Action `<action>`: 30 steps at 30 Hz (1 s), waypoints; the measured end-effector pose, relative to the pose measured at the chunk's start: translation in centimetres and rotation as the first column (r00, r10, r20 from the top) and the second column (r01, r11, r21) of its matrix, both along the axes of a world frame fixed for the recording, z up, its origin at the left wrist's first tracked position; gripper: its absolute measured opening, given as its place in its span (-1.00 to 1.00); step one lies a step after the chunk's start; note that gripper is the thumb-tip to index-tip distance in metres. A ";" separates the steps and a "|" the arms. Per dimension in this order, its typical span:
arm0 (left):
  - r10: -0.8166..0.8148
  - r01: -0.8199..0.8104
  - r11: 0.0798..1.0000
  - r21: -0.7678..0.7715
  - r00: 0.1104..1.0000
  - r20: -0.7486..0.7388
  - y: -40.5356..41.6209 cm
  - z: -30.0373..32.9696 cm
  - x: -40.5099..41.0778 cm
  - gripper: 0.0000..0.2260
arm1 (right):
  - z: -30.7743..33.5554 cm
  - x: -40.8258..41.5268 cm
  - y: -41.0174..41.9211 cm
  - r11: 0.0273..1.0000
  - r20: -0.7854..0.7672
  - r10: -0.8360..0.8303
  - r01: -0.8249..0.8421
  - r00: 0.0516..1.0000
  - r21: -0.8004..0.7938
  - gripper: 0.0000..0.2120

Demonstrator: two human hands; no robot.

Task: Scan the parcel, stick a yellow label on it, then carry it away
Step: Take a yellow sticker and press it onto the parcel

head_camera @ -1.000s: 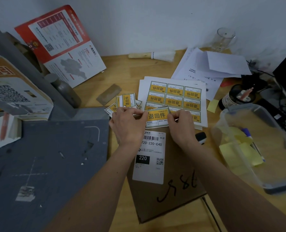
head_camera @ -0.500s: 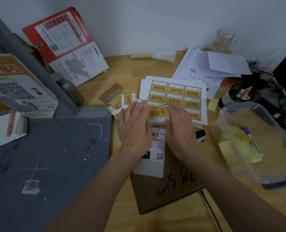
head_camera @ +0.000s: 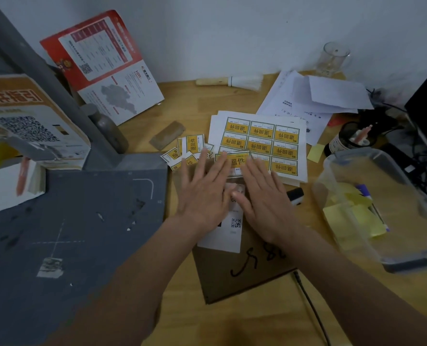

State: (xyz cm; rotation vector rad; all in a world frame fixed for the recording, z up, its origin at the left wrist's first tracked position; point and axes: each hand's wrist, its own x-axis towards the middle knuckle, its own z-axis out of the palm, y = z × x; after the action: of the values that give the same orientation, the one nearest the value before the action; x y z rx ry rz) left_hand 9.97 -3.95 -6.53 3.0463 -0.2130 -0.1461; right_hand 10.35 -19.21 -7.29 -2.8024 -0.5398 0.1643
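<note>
Wooden desk (head_camera: 142,328) against a pale wall. Left hand (head_camera: 202,193) and right hand (head_camera: 262,196) lie flat, grip wide, fingers straight, pressing the yellow label (head_camera: 236,161) onto the far end of the brown parcel (head_camera: 232,273). Just beyond lies the label sheet (head_camera: 260,143). Uneven pressure could probably wrinkle the label or leave a corner lifting off.

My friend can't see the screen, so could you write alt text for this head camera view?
Two flat hands, left hand and right hand, press a yellow label onto a brown parcel on a wooden desk. A sheet of yellow labels lies just behind it.
</note>
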 end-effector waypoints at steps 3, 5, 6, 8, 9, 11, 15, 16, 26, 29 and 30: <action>0.077 -0.076 0.997 0.010 0.993 -0.090 0.2 -0.4 1.5 -0.46 | -0.3 1.7 0.4 0.999 -0.049 0.037 -0.037 0.998 -0.002 -0.26; 0.201 -0.203 0.979 -0.003 0.970 -0.133 0.5 -0.4 2.3 -0.46 | -0.5 3.2 0.3 0.999 -0.063 -0.037 0.037 0.997 -0.001 -0.36; 0.250 -0.255 0.967 -0.015 0.958 -0.140 0.6 -0.2 2.5 -0.46 | -0.4 3.8 0.3 0.996 -0.075 -0.085 0.085 0.994 0.002 -0.40; 0.275 -0.281 0.959 -0.049 0.956 -0.099 0.5 0.1 2.4 -0.47 | -0.2 4.4 0.6 0.992 -0.054 -0.121 0.123 0.991 0.019 -0.46; 0.235 -0.240 0.968 -0.069 0.970 -0.065 0.3 0.3 2.2 -0.49 | -0.1 4.4 0.8 0.996 -0.026 -0.091 0.091 0.996 0.024 -0.48; 0.117 -0.122 0.989 -0.086 0.991 -0.057 -0.3 0.3 1.8 -0.51 | 0.0 4.2 1.3 1.000 -0.014 0.011 -0.011 1.000 0.015 -0.52; 0.280 -0.287 0.954 -0.084 0.956 -0.086 0.1 0.5 2.6 -0.51 | 0.3 4.7 1.0 0.994 -0.099 -0.108 0.111 0.989 0.025 -0.51; 0.341 -0.345 0.935 -0.087 0.938 -0.057 0.3 0.7 2.8 -0.51 | 0.5 4.7 0.8 0.984 -0.087 -0.175 0.179 0.981 0.029 -0.50; 0.189 -0.189 0.982 0.012 0.971 -0.143 -0.9 -0.5 0.3 -0.34 | -0.5 -0.8 -1.2 0.994 -0.056 -0.099 0.096 0.994 -0.054 -0.38; 0.205 -0.206 0.978 0.007 0.971 -0.126 -1.5 -0.3 -1.6 -0.32 | -0.1 -2.0 -1.2 0.992 -0.042 -0.088 0.083 0.995 -0.093 -0.26; 0.261 -0.266 0.964 -0.022 0.957 -0.126 -1.4 -0.3 -2.2 -0.31 | 0.1 -2.2 -1.3 0.991 -0.076 -0.121 0.116 0.990 -0.064 -0.27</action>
State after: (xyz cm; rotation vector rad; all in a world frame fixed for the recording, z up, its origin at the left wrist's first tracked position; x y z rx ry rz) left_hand 7.78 -5.38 -6.78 2.9765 0.1964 -0.3046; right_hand 8.10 -20.51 -7.21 -2.8616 -0.3538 0.2710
